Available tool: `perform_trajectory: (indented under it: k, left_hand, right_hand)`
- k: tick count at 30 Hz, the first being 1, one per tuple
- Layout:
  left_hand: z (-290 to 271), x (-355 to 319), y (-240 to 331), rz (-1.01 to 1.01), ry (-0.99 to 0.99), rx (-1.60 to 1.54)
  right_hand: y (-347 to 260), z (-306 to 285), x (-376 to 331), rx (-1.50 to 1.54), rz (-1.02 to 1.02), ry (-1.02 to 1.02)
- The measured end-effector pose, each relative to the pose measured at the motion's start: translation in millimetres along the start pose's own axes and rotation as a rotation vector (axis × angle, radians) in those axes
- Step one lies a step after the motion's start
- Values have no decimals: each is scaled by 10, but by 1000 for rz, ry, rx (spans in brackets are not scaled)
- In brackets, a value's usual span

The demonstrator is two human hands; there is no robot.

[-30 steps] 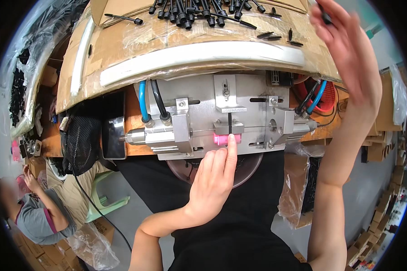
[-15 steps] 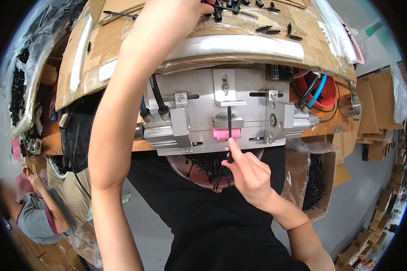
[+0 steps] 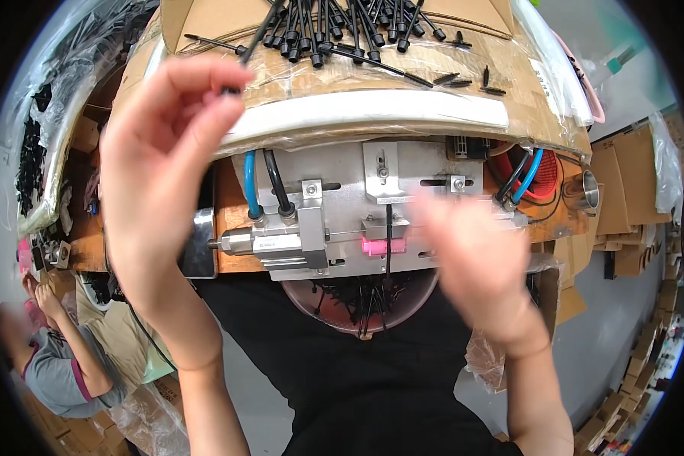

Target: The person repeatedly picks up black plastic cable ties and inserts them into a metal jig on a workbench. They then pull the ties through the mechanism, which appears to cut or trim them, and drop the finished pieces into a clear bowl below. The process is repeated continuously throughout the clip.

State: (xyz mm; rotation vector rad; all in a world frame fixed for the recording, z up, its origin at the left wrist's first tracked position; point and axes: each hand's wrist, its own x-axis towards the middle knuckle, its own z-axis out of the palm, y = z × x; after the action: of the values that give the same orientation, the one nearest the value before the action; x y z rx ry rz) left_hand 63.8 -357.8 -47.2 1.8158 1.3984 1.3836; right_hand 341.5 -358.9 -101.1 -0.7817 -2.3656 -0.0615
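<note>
My left hand [image 3: 159, 167] is pinched on a black pin [image 3: 260, 36] at ten o'clock; my blurred right hand [image 3: 475, 262], fingers loosely apart, hovers empty by the pink block [image 3: 381, 245] at the jig [image 3: 342, 220]. Loading step, I judge: next the pin needs seating there.

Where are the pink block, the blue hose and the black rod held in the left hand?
pink block [image 3: 384, 245], head view, middle of its front face
blue hose [image 3: 250, 182], head view, mid-length
black rod [image 3: 260, 34], head view, shaft above the fingers
</note>
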Motion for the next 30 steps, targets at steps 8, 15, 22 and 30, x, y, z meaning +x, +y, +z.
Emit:
perform_trajectory:
  k: [8, 15, 22, 30]
  left_hand:
    - [816, -1065, 121, 100, -20, 384]
    - [1409, -1503, -16, 149, -206, 653]
    - [1498, -1442, -57, 140, -246, 704]
    - [1027, -676, 184, 171, -172, 547]
  right_hand:
    - [1366, 38, 1481, -47, -214, -309]
    - [966, -454, 1250, 554, 375, 231]
    - [821, -707, 578, 733, 247, 416]
    - [-287, 107, -686, 557, 369, 145]
